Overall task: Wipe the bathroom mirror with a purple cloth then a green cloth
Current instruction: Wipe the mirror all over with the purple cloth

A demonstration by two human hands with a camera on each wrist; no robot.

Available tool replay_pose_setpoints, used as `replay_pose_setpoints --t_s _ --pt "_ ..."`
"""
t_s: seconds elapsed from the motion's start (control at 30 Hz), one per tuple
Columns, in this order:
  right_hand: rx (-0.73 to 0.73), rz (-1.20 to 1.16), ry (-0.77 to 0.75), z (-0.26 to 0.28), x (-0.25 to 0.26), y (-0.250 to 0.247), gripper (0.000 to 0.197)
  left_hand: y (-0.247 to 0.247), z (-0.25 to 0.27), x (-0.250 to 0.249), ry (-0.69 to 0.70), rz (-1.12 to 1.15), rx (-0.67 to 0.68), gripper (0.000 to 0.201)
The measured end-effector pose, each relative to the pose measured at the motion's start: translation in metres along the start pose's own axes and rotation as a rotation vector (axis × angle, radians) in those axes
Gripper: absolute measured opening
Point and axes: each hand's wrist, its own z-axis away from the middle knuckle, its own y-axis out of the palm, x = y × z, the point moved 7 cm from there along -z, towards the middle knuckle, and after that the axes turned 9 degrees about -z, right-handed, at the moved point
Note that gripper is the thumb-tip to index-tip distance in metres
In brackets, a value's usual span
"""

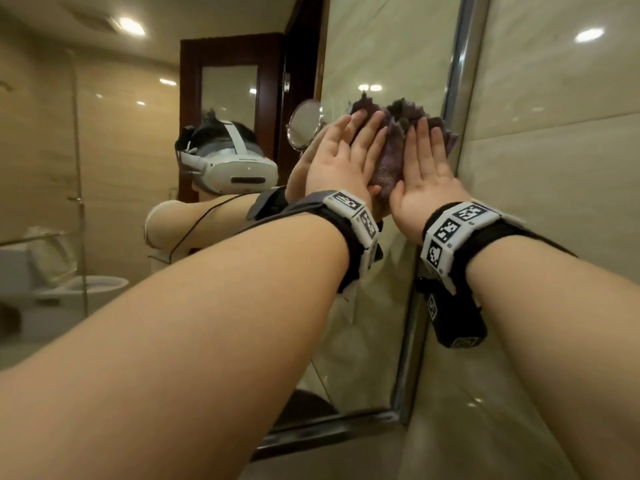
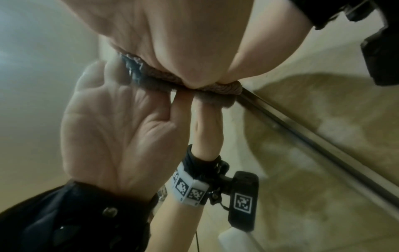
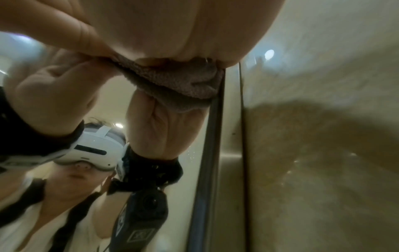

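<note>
Against the smooth glass of the mirror, close beside its metal right frame, both hands, left hand and right hand, press flat, fingers straight, on the crumpled, nubbly purple cloth.

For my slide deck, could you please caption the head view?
Both hands, left hand and right hand, press a purple cloth flat against the bathroom mirror near its right frame.

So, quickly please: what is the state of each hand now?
Left hand: open, flat fingers pressing the fuzzy purple cloth on the metal-framed bathroom mirror.
Right hand: open, pressing the same cloth.
</note>
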Motion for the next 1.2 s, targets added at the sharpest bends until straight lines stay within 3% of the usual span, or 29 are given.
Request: replay_pose_setpoints --t_s 0.57,0.9,1.2 --pt "0.037 -0.022 -0.092 0.010 0.021 0.000 0.067 0.013 0.023 0.027 -0.012 -0.032 -0.001 0.075" --pt "0.085 -0.044 -0.260 0.021 0.103 0.003 0.071 0.041 0.080 0.098 -0.077 -0.122 0.071 0.075" --pt "0.091 -0.037 -0.403 0.031 0.192 0.011 0.075 0.076 0.138 0.165 -0.180 -0.094 0.238 0.072"
